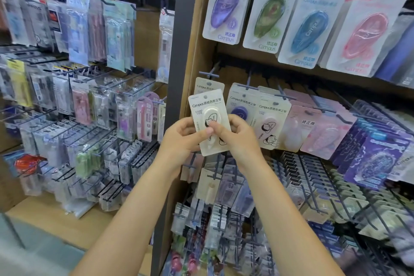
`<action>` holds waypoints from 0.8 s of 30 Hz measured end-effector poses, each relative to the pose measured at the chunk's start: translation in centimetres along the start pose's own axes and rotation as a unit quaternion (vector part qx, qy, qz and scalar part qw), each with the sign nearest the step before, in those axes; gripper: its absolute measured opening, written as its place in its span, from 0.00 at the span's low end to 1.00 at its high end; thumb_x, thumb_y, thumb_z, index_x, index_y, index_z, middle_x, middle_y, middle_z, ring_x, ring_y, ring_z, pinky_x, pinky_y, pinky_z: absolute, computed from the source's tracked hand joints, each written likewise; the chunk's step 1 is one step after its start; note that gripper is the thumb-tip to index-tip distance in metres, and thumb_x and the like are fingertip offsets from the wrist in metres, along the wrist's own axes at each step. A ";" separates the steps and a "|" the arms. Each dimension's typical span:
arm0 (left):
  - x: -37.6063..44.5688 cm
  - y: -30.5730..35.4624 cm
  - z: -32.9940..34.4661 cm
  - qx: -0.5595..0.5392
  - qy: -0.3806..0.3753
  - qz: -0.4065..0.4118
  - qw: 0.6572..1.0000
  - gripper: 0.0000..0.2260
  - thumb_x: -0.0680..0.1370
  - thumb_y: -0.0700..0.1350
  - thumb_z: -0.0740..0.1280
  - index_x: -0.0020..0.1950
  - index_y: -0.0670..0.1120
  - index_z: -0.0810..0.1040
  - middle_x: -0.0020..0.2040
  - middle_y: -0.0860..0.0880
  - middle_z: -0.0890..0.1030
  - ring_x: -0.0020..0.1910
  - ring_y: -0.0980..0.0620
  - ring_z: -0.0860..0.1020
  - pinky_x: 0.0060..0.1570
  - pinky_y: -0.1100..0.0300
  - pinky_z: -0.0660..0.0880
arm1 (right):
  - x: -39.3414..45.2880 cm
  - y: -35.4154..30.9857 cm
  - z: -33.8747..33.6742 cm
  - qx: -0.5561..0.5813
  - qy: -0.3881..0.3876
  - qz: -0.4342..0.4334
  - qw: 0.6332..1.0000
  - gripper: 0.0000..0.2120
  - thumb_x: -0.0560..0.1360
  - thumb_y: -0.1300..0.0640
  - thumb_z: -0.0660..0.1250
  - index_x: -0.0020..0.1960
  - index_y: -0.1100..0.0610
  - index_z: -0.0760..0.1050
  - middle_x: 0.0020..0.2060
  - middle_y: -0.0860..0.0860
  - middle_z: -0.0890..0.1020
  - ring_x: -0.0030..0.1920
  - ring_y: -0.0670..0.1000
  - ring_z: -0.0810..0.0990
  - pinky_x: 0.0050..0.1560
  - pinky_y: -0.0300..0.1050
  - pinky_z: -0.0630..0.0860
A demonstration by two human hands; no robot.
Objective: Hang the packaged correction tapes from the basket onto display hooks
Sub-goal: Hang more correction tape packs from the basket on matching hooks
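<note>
Both hands up at the display rack. Left hand [181, 135] grips the left edge of a cream correction tape pack [209, 122], thumb laid across its front. Right hand [235, 134] pinches the pack's right edge, fingers curled behind. Pack held upright, tilted slightly, hang hole at top and not on any hook. It sits directly in front of a matching cream pack [208, 86] already hanging on the leftmost hook [209, 74] of the middle row. Just right on that row: purple pack [239, 105], then pink pack [270, 122]. Upper row holds larger packs, purple [228, 2] first. Pen racks [78, 87] on the left panel.
</note>
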State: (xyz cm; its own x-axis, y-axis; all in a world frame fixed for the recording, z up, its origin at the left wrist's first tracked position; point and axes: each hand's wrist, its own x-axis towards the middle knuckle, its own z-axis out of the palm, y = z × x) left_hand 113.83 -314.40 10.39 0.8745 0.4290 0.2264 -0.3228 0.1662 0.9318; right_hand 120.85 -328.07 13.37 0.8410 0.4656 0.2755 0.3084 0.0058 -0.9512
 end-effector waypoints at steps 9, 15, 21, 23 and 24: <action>1.8 -0.3 0.8 -0.063 0.088 0.020 0.994 0.15 0.79 0.39 0.73 0.66 0.43 0.82 0.54 0.47 0.88 0.54 0.48 0.86 0.56 0.50 0.83 | 2.0 -0.2 1.2 -0.032 0.056 -0.042 0.997 0.10 0.81 0.51 0.68 0.59 0.53 0.82 0.50 0.45 0.86 0.46 0.37 0.84 0.41 0.30 0.77; 2.7 -1.1 2.0 -0.085 0.126 0.014 0.988 0.15 0.80 0.43 0.72 0.68 0.49 0.81 0.51 0.51 0.88 0.54 0.50 0.86 0.61 0.45 0.81 | 3.7 0.0 1.4 -0.053 0.073 -0.032 0.995 0.08 0.81 0.50 0.69 0.56 0.52 0.83 0.48 0.45 0.87 0.44 0.39 0.84 0.39 0.30 0.76; 4.1 -1.7 2.2 -0.022 0.154 0.043 0.987 0.12 0.81 0.46 0.72 0.64 0.54 0.82 0.45 0.58 0.87 0.49 0.60 0.85 0.60 0.51 0.81 | 4.6 0.4 1.2 -0.088 0.083 -0.010 0.993 0.13 0.80 0.45 0.68 0.56 0.53 0.83 0.45 0.45 0.86 0.43 0.39 0.83 0.37 0.29 0.75; 4.1 -1.9 2.3 0.067 0.159 0.070 0.983 0.14 0.83 0.48 0.69 0.69 0.54 0.79 0.47 0.59 0.86 0.48 0.64 0.83 0.58 0.52 0.81 | 4.4 0.5 0.8 -0.143 0.072 -0.016 0.987 0.14 0.81 0.43 0.67 0.54 0.53 0.84 0.42 0.46 0.85 0.41 0.40 0.83 0.39 0.35 0.78; 4.0 -2.3 2.2 0.136 0.153 0.096 0.974 0.17 0.84 0.49 0.66 0.73 0.53 0.75 0.55 0.58 0.85 0.53 0.63 0.82 0.61 0.51 0.80 | 4.2 0.6 0.5 -0.178 0.069 -0.020 0.981 0.15 0.81 0.42 0.66 0.53 0.52 0.83 0.42 0.46 0.85 0.41 0.43 0.83 0.42 0.41 0.81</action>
State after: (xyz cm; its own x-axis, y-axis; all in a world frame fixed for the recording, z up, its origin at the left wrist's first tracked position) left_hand 118.84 -314.98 9.76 0.6452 0.6807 0.3469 -0.3247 -0.1667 0.9310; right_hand 124.35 -325.69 13.85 0.8695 0.3469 0.3516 0.4579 -0.2991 -0.8372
